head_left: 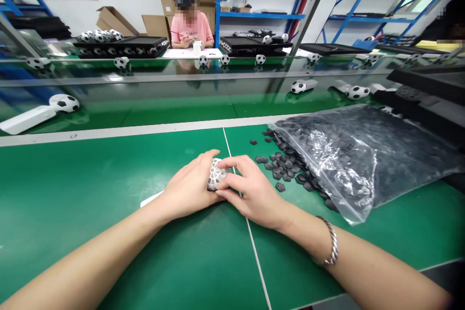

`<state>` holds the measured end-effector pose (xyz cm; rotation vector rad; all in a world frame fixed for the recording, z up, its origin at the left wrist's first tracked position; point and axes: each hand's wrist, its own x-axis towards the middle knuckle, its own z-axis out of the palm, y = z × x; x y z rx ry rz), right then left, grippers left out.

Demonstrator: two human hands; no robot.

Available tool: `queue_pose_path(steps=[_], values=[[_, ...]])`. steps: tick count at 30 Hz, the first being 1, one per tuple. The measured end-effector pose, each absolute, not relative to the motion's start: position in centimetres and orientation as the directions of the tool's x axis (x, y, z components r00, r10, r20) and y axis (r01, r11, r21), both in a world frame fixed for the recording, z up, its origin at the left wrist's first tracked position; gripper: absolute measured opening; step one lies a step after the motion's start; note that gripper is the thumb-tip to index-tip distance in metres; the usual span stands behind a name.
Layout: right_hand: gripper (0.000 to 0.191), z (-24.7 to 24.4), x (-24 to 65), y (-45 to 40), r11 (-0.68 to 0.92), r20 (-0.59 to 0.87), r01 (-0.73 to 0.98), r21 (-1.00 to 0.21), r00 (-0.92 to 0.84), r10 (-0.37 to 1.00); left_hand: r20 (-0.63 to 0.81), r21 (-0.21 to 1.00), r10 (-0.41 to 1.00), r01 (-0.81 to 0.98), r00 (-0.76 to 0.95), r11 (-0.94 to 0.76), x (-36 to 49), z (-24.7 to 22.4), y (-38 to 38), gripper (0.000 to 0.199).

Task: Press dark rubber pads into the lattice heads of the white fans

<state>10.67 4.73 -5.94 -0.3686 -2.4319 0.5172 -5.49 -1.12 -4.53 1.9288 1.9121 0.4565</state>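
Near the middle of the green table, my left hand (191, 181) is wrapped round a white soccer-ball piece (215, 174) with a pattern of open cells. A white strip (151, 198) sticks out from under the left wrist. From the right, my right hand (250, 186) has its fingertips pressed on the ball piece; whether a small part is between them is hidden. Loose black pentagon pieces (286, 164) lie right of the hands, spilling from a clear plastic bag (348, 155) full of such pieces.
Beyond the table edge (163, 128), a green conveyor (174, 101) carries white pieces with soccer balls (64, 103). Across it sits a person in pink (192, 26), between black trays (123, 47) of balls. Dark trays (432, 87) stand at the right.
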Motion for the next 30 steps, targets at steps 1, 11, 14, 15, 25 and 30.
queue_pose_path(steps=[1, 11, 14, 15, 25, 30], values=[[0.004, -5.9, 10.6, 4.6, 0.875, 0.514, 0.143, -0.462, -0.761, 0.396, -0.027, 0.494, 0.999, 0.869, 0.037, -0.018, -5.6, -4.6, -1.1, 0.078], [0.036, -6.4, 10.5, 4.9, 0.639, 0.331, 0.205, -0.741, -0.717, 0.613, 0.014, 0.548, 0.999, 0.836, 0.033, -0.035, -5.6, -4.7, -1.0, 0.058], [0.042, -6.6, 10.4, 4.9, 0.567, 0.266, 0.182, -0.803, -0.743, 0.615, 0.024, 0.556, 1.000, 0.831, 0.008, -0.020, -5.4, -4.5, -1.0, 0.055], [0.041, -6.7, 10.3, 4.9, 0.564, 0.268, 0.172, -0.808, -0.745, 0.611, 0.030, 0.553, 1.000, 0.833, 0.005, -0.021, -5.4, -4.5, -1.1, 0.052], [0.019, -5.4, 11.6, 8.0, 0.567, 0.199, 0.315, -0.762, -0.718, 0.667, -0.053, 0.432, 0.998, 0.901, -0.031, 0.051, -5.3, -4.3, -1.1, 0.067], [0.010, -5.1, 14.4, 11.7, 0.506, 0.080, 0.783, -0.363, -0.515, 0.854, -0.127, 0.395, 0.991, 0.914, -0.048, 0.095, -5.1, -3.5, -1.0, 0.063]])
